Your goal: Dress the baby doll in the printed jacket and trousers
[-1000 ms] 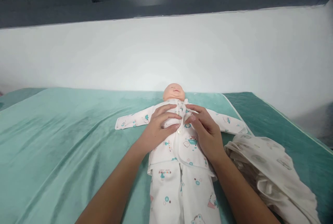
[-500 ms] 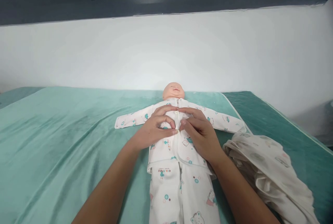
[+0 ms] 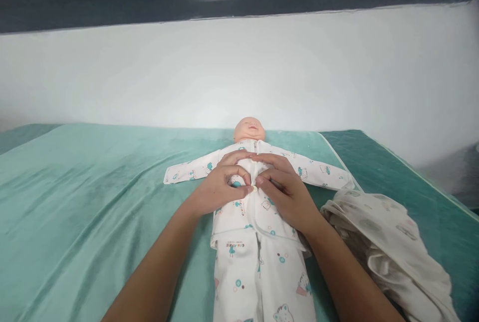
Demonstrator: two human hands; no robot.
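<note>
Doll (image 3: 250,130): it lies on its back on the green sheet (image 3: 93,187), near the far edge of the bed, below the white wall (image 3: 239,67). It wears a white printed top (image 3: 258,202) and matching trousers (image 3: 262,277).
Long axis: it runs from the person toward the wall. The head points away, to the wall; the legs point toward the person and leave the picture at the bottom edge. Both sleeves are spread out flat to the sides, so the body makes a cross shape.
Left hand (image 3: 219,187): it rests on the chest, left of the front opening. Thumb and forefinger are bent into a narrow pinch on the edge of the top, at a small snap (image 3: 255,188).
Right hand (image 3: 286,189): it rests on the chest from the other side. Its fingers are curled close and pinch the opposite edge at the same snap, fingertips almost touching those of the left hand.
Done, as I judge: the arms are in the sleeves, the trousers are on, and the front near the neck looks closed.
Left, as I judge: the snap between the fingers, and maybe those lower; the hem seems a little open, but I cannot tell surely.
Cloth (image 3: 389,247): a crumpled pale heap, just beside the right forearm.
</note>
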